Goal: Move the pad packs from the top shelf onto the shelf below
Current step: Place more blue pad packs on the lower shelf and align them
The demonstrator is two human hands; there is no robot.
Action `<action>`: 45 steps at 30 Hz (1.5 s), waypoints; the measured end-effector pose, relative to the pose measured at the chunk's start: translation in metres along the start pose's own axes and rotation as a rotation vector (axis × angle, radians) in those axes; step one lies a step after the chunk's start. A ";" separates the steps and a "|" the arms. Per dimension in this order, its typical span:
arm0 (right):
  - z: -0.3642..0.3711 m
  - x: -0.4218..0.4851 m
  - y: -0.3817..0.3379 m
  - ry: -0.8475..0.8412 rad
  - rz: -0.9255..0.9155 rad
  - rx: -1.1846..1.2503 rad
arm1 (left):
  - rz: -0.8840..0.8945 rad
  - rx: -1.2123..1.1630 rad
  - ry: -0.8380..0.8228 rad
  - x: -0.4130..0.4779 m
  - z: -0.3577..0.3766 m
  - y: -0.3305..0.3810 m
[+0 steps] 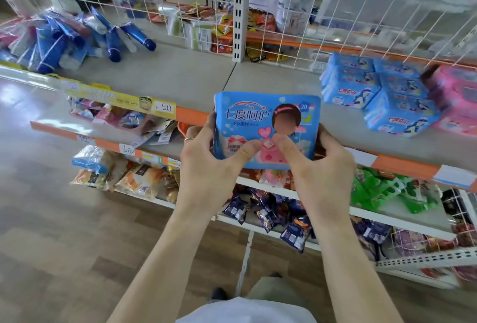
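A blue pad pack (265, 121) is held upright at the centre of the view, in front of the top shelf's (180, 80) orange front edge, with the left hand (206, 157) gripping its 9 o'clock side and the right hand (317, 165) its 3 o'clock side, both thumbs pressed on the printed face and the fingers curled behind. At 2 o'clock from it, a stack of blue pad packs (374, 90) lies on the top shelf, with pink packs (454, 98) just beside them at 3 o'clock. The shelf below (402, 217) sits at 5 o'clock.

Bright daylight, blurred edges, wide-angle bowing
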State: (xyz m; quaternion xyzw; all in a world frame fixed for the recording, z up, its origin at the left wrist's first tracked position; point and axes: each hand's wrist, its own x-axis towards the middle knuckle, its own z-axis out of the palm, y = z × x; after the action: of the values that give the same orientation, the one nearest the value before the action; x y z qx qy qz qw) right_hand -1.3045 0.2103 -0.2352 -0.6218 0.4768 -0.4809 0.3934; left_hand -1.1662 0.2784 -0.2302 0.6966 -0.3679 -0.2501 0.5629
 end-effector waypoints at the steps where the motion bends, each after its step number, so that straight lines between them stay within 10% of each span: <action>1: 0.002 0.005 0.001 -0.009 0.004 0.005 | -0.004 0.010 0.014 0.003 0.001 0.001; 45: 0.015 0.151 0.052 -0.046 -0.073 -0.248 | 0.007 0.066 0.078 0.132 0.068 -0.006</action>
State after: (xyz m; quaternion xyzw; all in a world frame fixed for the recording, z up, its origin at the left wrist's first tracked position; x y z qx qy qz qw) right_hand -1.2885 0.0524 -0.2540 -0.6935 0.5007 -0.4178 0.3064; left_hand -1.1370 0.1329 -0.2433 0.7227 -0.3560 -0.2084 0.5545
